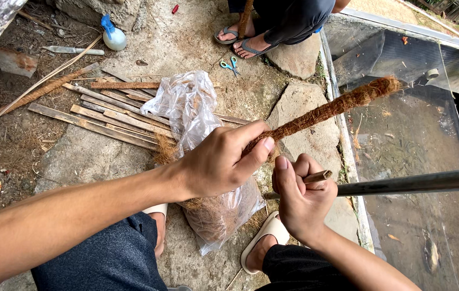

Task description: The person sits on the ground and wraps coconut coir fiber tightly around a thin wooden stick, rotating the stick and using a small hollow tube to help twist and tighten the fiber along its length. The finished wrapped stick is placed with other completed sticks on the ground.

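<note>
My left hand (224, 161) grips the lower part of a fibre-wrapped stick (326, 110) that slants up to the right, brown coir covering it to its tip. My right hand (299, 202) is closed around the stick's bare wooden end (318, 175), thumb up beside my left thumb. Under both hands lies a clear plastic bag (189, 108) holding loose brown fibre.
Wooden slats (105, 116) and a finished coir stick (124, 85) lie on the ground at left. Blue-handled scissors (230, 66) and a spray bottle (113, 35) lie farther off. Another person's sandalled feet (243, 43) are at top. A water tank (412, 134) sits right, a dark pole (418, 183) crossing it.
</note>
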`<state>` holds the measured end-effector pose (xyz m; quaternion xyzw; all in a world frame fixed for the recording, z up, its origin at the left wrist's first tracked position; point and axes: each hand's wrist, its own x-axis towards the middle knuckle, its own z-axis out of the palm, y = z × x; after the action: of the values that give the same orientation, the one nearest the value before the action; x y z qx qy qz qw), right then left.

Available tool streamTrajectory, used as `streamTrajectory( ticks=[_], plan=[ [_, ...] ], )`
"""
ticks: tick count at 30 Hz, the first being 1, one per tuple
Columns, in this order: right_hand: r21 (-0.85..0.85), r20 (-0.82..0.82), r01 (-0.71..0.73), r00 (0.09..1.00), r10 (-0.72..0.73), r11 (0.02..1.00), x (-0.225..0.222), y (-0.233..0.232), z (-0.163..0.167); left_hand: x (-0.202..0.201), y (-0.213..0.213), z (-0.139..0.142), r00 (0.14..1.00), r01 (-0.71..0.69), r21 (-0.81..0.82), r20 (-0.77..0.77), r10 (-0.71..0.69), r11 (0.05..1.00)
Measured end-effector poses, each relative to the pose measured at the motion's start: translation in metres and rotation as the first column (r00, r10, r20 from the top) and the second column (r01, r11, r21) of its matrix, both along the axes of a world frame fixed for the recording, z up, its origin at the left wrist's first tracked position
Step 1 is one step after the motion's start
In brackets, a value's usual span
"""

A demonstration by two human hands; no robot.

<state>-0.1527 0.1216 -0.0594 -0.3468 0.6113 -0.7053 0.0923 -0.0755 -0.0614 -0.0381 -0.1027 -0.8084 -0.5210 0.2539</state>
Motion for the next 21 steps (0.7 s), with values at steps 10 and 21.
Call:
streamTrajectory(
  ticks=[10,21],
  plan=[
    [-0.128,-0.087,-0.014,0.996,0.003,0.992,-0.001,-0.003,0.006,0.002,0.003,0.005,0.985,0.132,0.233,0.083,-0.155,0.964],
    [0.104,0.041,-0.209,0.978,0.206,0.972,-0.023,0.01,0.001,0.004,-0.006,-0.001,0.793,0.349,0.615,0.209,-0.573,0.707]
  ],
)
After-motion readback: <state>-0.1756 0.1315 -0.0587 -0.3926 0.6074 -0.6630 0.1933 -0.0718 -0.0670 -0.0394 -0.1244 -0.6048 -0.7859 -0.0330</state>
